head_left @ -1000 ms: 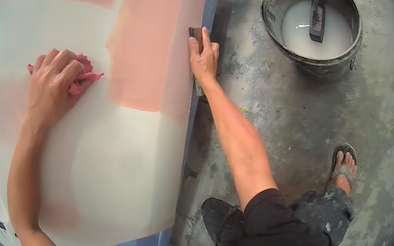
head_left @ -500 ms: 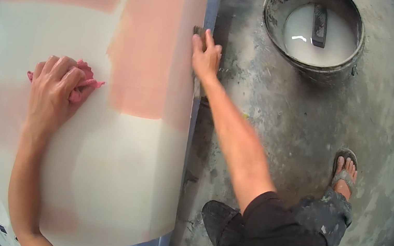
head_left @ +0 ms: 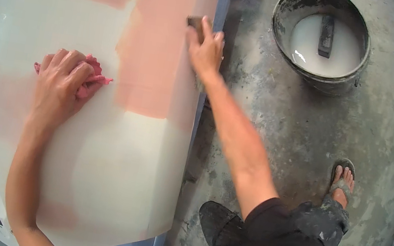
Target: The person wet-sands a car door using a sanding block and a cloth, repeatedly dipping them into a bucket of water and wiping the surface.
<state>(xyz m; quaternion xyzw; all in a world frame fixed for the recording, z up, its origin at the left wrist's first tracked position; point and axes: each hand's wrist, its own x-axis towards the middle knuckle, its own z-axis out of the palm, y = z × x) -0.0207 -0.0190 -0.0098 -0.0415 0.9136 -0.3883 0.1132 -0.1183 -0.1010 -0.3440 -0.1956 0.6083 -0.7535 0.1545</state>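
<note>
Inspector: Where are the items lying relative to the grip?

Examiner: At centre left, 1 pink cloth [head_left: 101, 79] is bunching beneath the left hand [head_left: 61, 77], its folds showing on both sides of the fingers. At upper centre, 1 brown block [head_left: 197, 25] is lying under the right hand [head_left: 206, 53], its end showing between thumb and forefinger.

Inspector: How are the 2 hands gripping?

Examiner: The left is clasping the cloth, its fingers bending and lying close together. The right is holding the block, its thumb and forefinger spreading slightly; the hand itself is hiding the rest of that contact.

Inspector: Surface and room?

Examiner: Both items are resting on a white panel [head_left: 116, 161] that is showing pinkish patches [head_left: 152, 62]. At upper right, a black bucket [head_left: 284, 33] is standing on the stained grey floor [head_left: 287, 118], holding cloudy liquid [head_left: 306, 39] and 1 dark bar [head_left: 326, 38]. At right, a sandalled foot [head_left: 343, 177] is resting on the floor.
</note>
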